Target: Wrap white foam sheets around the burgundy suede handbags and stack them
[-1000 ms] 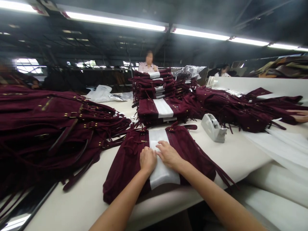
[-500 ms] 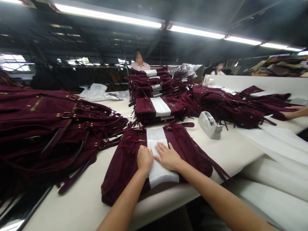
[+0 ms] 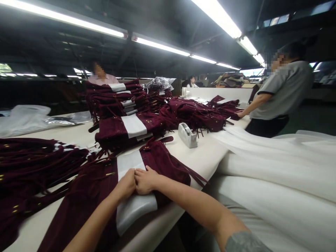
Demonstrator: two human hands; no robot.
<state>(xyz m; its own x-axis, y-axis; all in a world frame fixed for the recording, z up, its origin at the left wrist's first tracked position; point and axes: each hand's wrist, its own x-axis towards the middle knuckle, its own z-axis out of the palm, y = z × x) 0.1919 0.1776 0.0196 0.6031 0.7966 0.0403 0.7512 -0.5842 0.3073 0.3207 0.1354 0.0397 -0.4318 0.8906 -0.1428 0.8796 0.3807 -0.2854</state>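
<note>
A burgundy fringed bag (image 3: 86, 190) lies on the table before me, with a white wrapping band (image 3: 138, 208) around its middle. On this band rests my left hand (image 3: 127, 182), closed, its fingertips hidden from view. My right hand (image 3: 145, 180) meets it there, fingers bent and drawn together against the left hand. Whatever lies between the fingers, if anything, is too small to see. A grey tape dispenser (image 3: 188, 135) stands beyond the bag to the right. Just behind the bag is another banded burgundy bag (image 3: 111, 132).
Stacked banded bags (image 3: 110, 101) rise at the back. More burgundy bags (image 3: 34, 168) pile up on the left, and others (image 3: 194, 113) behind the dispenser. White sheet material (image 3: 275, 171) spreads along the right. A co-worker in a grey shirt (image 3: 286, 91) reaches to the table.
My view has swung right, bringing the co-worker in grey into sight. My right hand, flat on the band before, now has bent fingers and touches my left hand.
</note>
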